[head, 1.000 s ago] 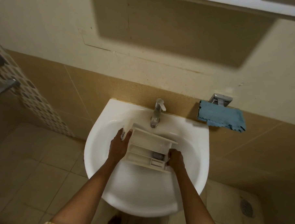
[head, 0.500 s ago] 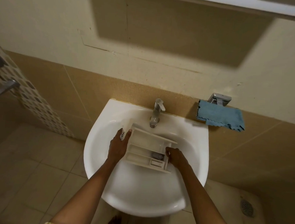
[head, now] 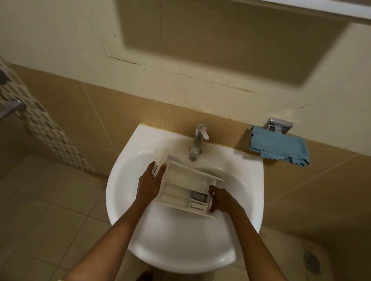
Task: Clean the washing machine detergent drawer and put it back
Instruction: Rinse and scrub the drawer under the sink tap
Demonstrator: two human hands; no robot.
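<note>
A cream plastic detergent drawer [head: 184, 188] with several compartments lies across the white sink basin [head: 175, 246], just below the tap. My left hand [head: 149, 184] grips its front panel at the left end, thumb and fingers round the white fascia. At the drawer's right end, my right hand [head: 220, 200] curls its fingers over the rim beside a small grey insert [head: 198, 196].
A chrome tap [head: 198, 142] stands at the back of the sink. A blue cloth [head: 279, 147] hangs on a chrome wall holder to the right. A floor drain [head: 312, 262] sits in the tiles at lower right. A patterned wall edge is on the left.
My right hand has shifted up from the drawer's near right corner to its right end rim. The left hand and the drawer have stayed nearly still.
</note>
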